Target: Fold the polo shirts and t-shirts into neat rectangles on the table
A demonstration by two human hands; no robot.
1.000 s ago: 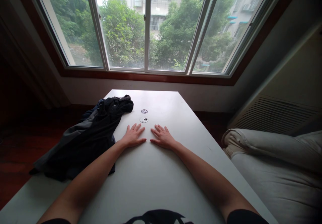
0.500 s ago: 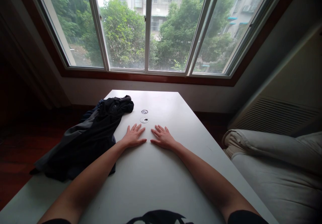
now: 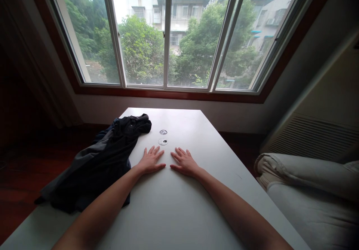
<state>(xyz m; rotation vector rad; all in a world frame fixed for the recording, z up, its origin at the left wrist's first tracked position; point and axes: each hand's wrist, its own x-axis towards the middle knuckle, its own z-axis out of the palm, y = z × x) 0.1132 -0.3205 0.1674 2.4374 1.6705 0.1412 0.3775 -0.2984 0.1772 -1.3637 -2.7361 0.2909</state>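
My left hand (image 3: pixel 151 160) lies palm down on the white table (image 3: pixel 168 212), fingers spread, holding nothing. Across a small gap, my right hand (image 3: pixel 185 162) rests flat in the same way, its thumb pointing toward the left one. Dark clothes (image 3: pixel 103 164), black with grey and navy parts, lie in a heap along the table's left side, close to my left forearm. Just beyond my fingertips is a round grommet (image 3: pixel 163 142) with a dark opening. A second round piece (image 3: pixel 163 132) sits a little farther back.
A sofa or padded seat with pale covering (image 3: pixel 305 194) stands to the right of the table. Behind the table's far edge is a wide sliding window (image 3: pixel 165 36) with a red-brown frame. A vented unit (image 3: pixel 314 134) stands at the right wall.
The camera view has tilted up slightly, so everything sits lower in the picture. Both hands keep their places on the table, and the clothes have not moved.
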